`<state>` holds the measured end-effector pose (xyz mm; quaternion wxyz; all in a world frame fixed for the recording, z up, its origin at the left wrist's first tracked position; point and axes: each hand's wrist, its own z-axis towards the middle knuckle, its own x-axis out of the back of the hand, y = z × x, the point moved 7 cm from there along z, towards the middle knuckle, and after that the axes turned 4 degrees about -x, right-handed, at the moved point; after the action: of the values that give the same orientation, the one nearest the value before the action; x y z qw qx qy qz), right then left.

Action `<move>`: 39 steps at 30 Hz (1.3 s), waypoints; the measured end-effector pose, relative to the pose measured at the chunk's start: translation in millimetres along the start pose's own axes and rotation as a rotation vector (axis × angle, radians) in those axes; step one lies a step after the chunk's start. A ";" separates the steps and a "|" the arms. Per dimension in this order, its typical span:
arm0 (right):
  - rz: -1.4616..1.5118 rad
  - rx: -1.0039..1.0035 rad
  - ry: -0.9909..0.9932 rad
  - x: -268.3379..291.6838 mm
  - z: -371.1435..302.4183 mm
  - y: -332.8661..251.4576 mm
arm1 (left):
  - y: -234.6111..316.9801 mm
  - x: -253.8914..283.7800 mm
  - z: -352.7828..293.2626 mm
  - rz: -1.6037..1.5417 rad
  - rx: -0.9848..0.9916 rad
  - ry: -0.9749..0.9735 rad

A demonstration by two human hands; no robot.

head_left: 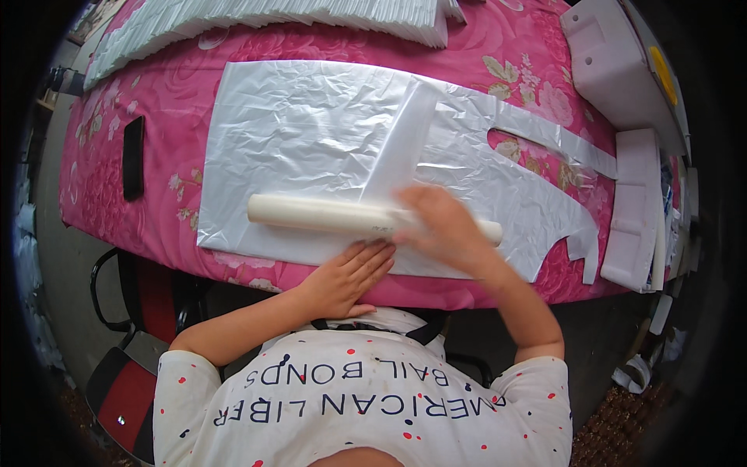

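Note:
A shiny white plastic carrier bag [288, 124] lies flat, its cut-out handles toward the right. Whether it is one layer or a stack I cannot tell. Across its near part rests a long white cylinder [311, 214], like a tube or roll. A narrow, smooth white plastic strip [401, 140] slants away from the cylinder over the bag. My left hand [354, 276] lies flat, fingers stretched out, at the bag's near edge, fingertips close to the cylinder. My right hand [443, 226] is over the cylinder's right part, smeared by motion; its grip is unclear.
A pink flowered cloth [93, 148] covers the table. A black phone-like slab [134, 158] lies at left. Stacked white plastic [288, 15] runs along the far side. White foam boxes [611, 62] stand at right. Red-and-black chairs [128, 389] are at lower left.

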<state>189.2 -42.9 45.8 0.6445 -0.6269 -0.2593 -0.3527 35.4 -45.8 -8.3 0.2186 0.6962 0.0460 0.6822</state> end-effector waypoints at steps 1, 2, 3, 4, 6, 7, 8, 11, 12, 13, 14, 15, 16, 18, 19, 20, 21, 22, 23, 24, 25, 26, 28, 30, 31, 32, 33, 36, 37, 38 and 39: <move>-0.050 0.002 0.021 -6.6 -10.4 -8.0 | 1.5 -0.6 0.1 0.015 0.009 0.006; -0.102 0.003 0.044 -11.3 -18.9 -13.7 | 2.7 -0.9 1.3 0.015 0.013 0.003; -0.150 0.006 0.067 -13.0 -22.6 -15.8 | 4.3 -0.1 1.9 0.016 0.020 -0.001; -0.135 0.020 0.079 -11.6 -21.4 -13.5 | 5.6 -0.2 2.3 0.017 0.029 -0.006; -0.102 0.049 0.101 -5.7 -12.8 -3.9 | 8.2 -4.1 1.0 0.019 0.050 -0.013; -0.124 0.050 0.113 -1.0 -5.9 2.9 | 9.9 -5.6 0.8 0.020 0.057 -0.016; -0.144 0.053 0.125 4.3 3.6 11.3 | 11.3 -6.7 0.4 0.019 0.069 -0.022; -0.168 0.086 0.200 26.5 38.3 39.1 | 13.9 -8.2 2.4 0.032 0.093 -0.031; -0.201 0.111 0.241 32.5 49.2 50.8 | 15.2 -8.9 3.4 0.045 0.092 -0.030; -0.227 0.113 0.277 39.6 60.4 60.1 | 16.0 -9.8 4.2 0.057 0.089 -0.031; -0.252 0.114 0.313 46.1 69.6 67.4 | 16.3 -10.1 4.7 0.056 0.084 -0.022; -0.241 0.104 0.297 48.3 79.4 74.4 | 16.6 -10.4 4.3 0.055 0.086 -0.015; -0.231 0.093 0.281 50.7 87.6 80.0 | 16.4 -10.4 3.8 0.054 0.085 -0.006; -0.260 0.096 0.287 52.0 91.4 81.4 | 17.7 -8.9 1.8 0.025 0.043 0.042; -0.299 0.109 0.309 52.9 90.7 79.8 | 18.3 -7.0 0.6 0.010 0.021 0.067; -0.340 0.122 0.331 54.3 89.5 78.3 | 17.7 -3.3 -1.6 0.000 -0.019 0.084; -0.309 0.134 0.347 54.3 85.9 72.1 | 14.3 3.1 -4.9 -0.012 -0.055 0.100; -0.274 0.149 0.362 51.2 79.4 59.7 | 10.3 8.4 -9.1 -0.023 -0.085 0.115; -0.239 0.163 0.376 47.5 69.9 48.9 | 3.5 13.6 -13.3 -0.034 -0.067 0.148; -0.190 0.179 0.295 35.6 57.1 41.1 | -1.5 19.4 -18.2 -0.047 -0.050 0.179; -0.145 0.188 0.217 23.2 40.3 33.4 | -7.2 22.7 -20.6 -0.062 -0.042 0.209; -0.044 0.169 0.080 5.1 26.9 20.9 | -8.7 24.3 -22.5 -0.036 -0.069 0.221; 0.003 0.241 -0.075 -23.2 1.1 -0.7 | -9.8 26.7 -22.3 0.011 -0.138 0.243; -0.072 0.261 -0.088 -34.2 -12.9 -15.6 | -8.2 29.0 -21.1 0.048 -0.199 0.235; -0.076 0.244 -0.081 -34.1 -14.4 -15.5 | -6.7 30.3 -20.7 0.068 -0.228 0.230; -0.080 0.228 -0.075 -33.4 -15.7 -15.7 | -7.8 35.4 -19.4 -0.028 -0.214 0.284; -0.086 0.212 -0.066 -32.9 -16.7 -15.8 | -8.8 40.8 -17.1 -0.121 -0.201 0.337; -0.149 0.215 0.048 -34.0 -19.6 -12.6 | -15.3 48.2 -16.6 -0.315 -0.205 0.398; -0.169 0.209 0.106 -34.8 -21.3 -10.6 | -18.1 52.0 -14.5 -0.364 -0.214 0.402; -0.159 0.190 0.132 -35.8 -21.9 -8.4 | -22.6 53.2 -9.6 -0.316 -0.169 0.338; -0.145 0.171 0.157 -37.5 -22.3 -5.7 | -26.8 63.7 -1.0 -0.269 -0.121 0.271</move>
<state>159.2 -60.0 18.5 0.6868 -0.5198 -0.2818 -0.4228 44.9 1.7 41.0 0.3412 0.5710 0.1267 0.7359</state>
